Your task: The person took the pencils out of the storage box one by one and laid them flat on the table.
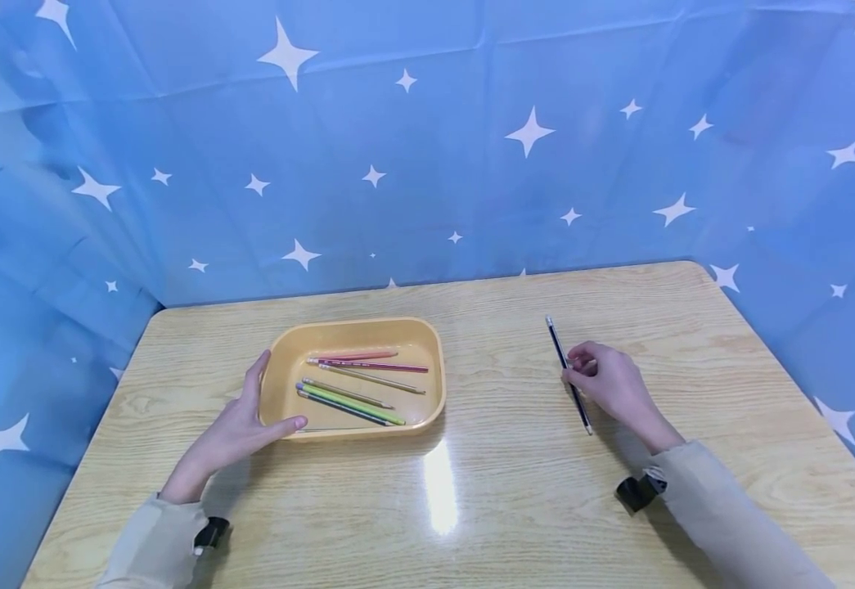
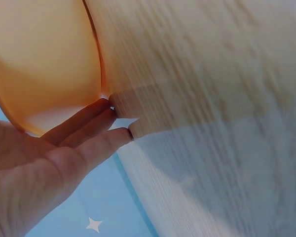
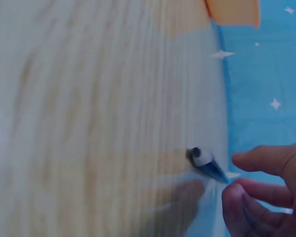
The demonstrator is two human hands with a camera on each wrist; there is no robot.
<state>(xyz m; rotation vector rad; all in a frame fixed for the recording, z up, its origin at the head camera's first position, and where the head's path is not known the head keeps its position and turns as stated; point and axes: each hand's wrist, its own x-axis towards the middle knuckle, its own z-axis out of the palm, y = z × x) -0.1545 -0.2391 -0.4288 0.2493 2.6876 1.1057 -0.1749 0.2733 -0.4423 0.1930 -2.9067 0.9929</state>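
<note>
A shallow yellow-orange tray (image 1: 434, 352) sits on the wooden table, holding several pencils (image 1: 357, 401) in pink, maroon, gold, green and dark colours. My left hand (image 1: 246, 425) spans the tray's near left corner. Its thumb lies over the front rim, while its fingers stretch along the outer wall, as the left wrist view shows from below. To the right, my right hand (image 1: 611, 380) pinches a dark pencil (image 1: 557, 339) near its middle with the fingertips. That pencil slants close over the table, its pale end pointing away from me. The right wrist view shows the pencil (image 3: 204, 160) nearly end-on.
The light wooden table (image 1: 501, 491) has rounded far corners. Blue cloth with white stars (image 1: 427, 147) hangs behind it and along both sides. Dark wrist devices (image 1: 641, 491) are strapped at both sleeves.
</note>
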